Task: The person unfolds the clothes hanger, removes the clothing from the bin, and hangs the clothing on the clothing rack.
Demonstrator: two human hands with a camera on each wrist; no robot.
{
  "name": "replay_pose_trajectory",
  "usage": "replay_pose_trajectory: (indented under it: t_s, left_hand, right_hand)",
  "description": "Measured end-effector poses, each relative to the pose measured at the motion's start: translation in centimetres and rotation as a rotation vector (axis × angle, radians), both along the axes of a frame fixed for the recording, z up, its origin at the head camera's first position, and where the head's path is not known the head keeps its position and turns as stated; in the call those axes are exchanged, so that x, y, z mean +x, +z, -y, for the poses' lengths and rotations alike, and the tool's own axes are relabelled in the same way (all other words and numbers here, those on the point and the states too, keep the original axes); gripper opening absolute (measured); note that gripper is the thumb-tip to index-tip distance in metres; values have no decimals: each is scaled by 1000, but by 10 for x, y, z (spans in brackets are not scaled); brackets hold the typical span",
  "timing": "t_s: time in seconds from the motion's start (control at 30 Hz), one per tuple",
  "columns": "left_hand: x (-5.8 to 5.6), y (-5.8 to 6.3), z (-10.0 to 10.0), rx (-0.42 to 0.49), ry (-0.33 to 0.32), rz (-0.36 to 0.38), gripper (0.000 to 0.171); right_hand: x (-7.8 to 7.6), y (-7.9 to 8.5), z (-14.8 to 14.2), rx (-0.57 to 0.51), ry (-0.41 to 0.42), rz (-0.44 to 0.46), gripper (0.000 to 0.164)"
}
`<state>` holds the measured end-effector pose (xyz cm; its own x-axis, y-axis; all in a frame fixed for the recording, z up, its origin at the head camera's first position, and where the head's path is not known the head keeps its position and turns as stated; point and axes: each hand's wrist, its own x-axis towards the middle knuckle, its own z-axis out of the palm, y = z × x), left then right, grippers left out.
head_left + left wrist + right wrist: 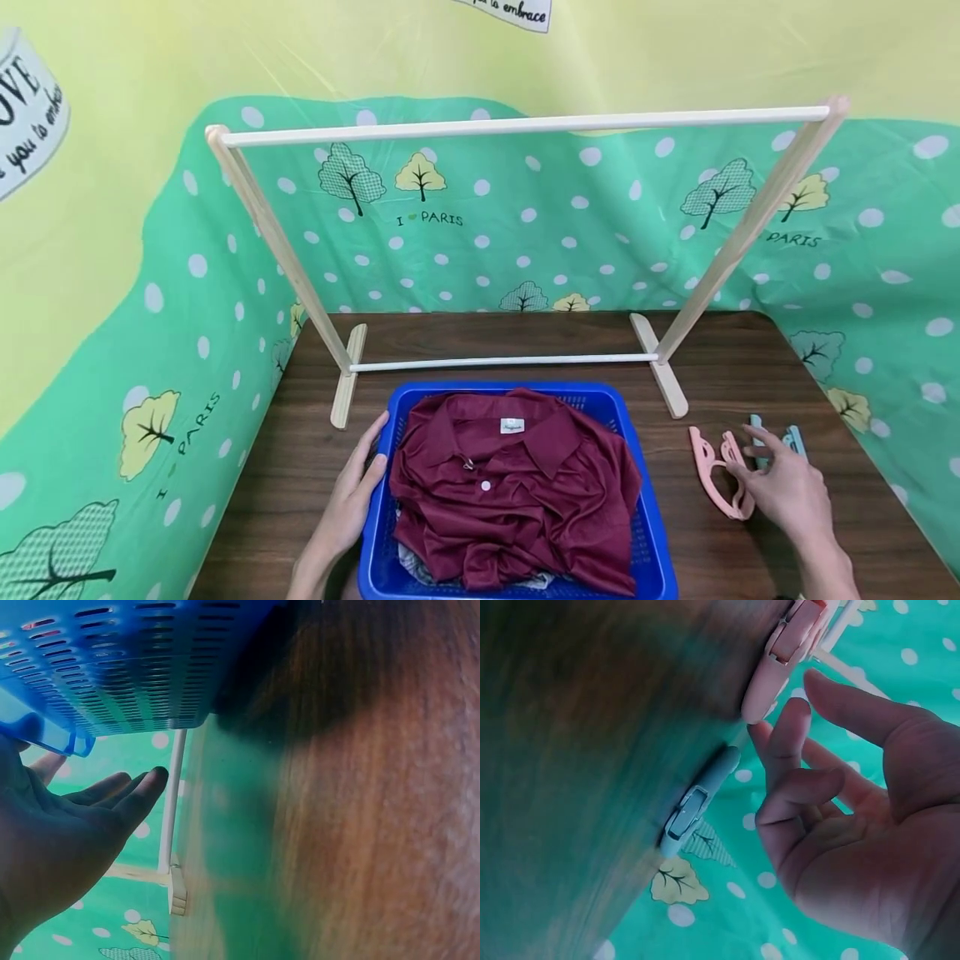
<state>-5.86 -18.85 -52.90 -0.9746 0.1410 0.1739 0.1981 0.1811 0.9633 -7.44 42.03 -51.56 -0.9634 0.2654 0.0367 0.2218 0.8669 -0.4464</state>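
Note:
A blue plastic basket (652,517) holds a crumpled maroon collared shirt (517,492), with patterned cloth (417,567) peeking out beneath. At the basket's left rim rests my left hand (351,496), its thumb and fingers loosely extended; the left wrist view has the fingers (124,799) beside the slotted wall. My right hand (787,492) hovers over the table at the right, thumb and index finger apart at a pink folding hanger (707,472). Nothing is between those fingers in the right wrist view. Partly behind this hand lies a light blue folding hanger (794,439).
A wooden rack with a white top rod (525,126) stands behind the basket. Its right foot (667,383) and left foot (345,396) sit on the dark wooden table (480,337). Green and yellow printed cloth (495,242) hangs around the back and sides.

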Motion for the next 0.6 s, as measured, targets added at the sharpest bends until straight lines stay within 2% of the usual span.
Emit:
replay_pose_trajectory:
  t_s: [0.2, 0.6]
  left_hand:
    - [-1, -2, 0, 34, -28, 41, 55]
    - [0, 0, 0, 0, -16, 46, 55]
  right_hand:
    - [0, 1, -3, 21, 11, 86, 73]
    - [1, 1, -2, 31, 18, 135, 75]
